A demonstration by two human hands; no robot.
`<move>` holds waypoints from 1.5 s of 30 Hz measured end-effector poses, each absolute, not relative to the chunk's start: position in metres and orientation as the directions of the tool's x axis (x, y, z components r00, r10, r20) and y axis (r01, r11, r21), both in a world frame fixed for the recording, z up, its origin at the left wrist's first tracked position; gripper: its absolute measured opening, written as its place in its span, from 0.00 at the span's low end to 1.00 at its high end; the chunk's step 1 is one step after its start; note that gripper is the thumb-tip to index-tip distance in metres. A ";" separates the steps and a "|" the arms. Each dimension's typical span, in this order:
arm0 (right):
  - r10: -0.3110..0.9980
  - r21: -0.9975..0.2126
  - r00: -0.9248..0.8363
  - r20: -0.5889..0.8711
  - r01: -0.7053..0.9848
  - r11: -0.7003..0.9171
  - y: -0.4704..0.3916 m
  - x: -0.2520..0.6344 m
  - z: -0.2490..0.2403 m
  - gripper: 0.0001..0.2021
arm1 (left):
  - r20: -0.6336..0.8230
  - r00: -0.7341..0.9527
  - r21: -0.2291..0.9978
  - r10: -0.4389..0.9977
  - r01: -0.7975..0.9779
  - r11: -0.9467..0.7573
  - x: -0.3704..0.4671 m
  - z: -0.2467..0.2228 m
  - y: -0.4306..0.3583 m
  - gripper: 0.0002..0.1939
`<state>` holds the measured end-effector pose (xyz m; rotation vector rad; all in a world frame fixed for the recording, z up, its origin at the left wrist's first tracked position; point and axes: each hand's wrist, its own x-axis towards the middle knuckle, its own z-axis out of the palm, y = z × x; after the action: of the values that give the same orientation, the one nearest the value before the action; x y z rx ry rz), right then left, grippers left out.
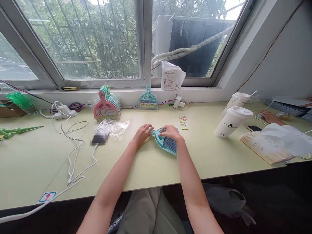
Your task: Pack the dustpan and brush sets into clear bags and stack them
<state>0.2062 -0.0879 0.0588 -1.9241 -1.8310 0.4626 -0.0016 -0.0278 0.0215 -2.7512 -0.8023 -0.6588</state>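
Note:
A teal mini dustpan (pixel 159 140) lies on the table in front of me, its handle pointing left. A small brush (pixel 170 145) with dark bristles rests in its pan. My left hand (pixel 143 134) is closed around the handle end of the dustpan. My right hand (pixel 170 132) comes over the pan from the right, its fingers pinched on the brush's handle, which they partly cover. Just beyond lies a colourful label card (pixel 183 123). Crumpled clear plastic wrapping (pixel 119 127) is spread to the left of my left hand.
Wrapped dustpan sets (pixel 106 105) stand stacked at back left; another wrapped set (pixel 148 99) leans below the window. A blurred dark device (pixel 99 139) and white cables (pixel 75 149) lie left. Paper cups (pixel 231 122), a tissue pack (pixel 263 146) and another person's hand (pixel 270 117) are right.

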 end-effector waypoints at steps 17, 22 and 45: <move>0.993 -0.413 0.097 0.067 0.909 -0.061 -0.080 0.188 0.050 0.06 | 0.319 0.773 -0.018 0.548 0.583 -0.812 -0.001 0.017 -0.031 0.12; 0.992 -0.467 0.106 0.069 0.882 -0.062 -0.081 0.187 0.049 0.09 | 0.400 0.667 0.127 0.628 0.639 -0.759 0.002 0.018 -0.032 0.13; 0.880 -0.533 0.391 0.271 0.822 -0.201 -0.062 0.257 -0.001 0.21 | -0.132 0.077 0.878 0.988 -0.454 0.153 -0.025 0.016 0.005 0.25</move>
<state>0.2570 -0.0618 -0.0008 -2.0415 -1.4517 0.1229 -0.0247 0.0049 0.0155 -2.0423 -2.3518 -3.3261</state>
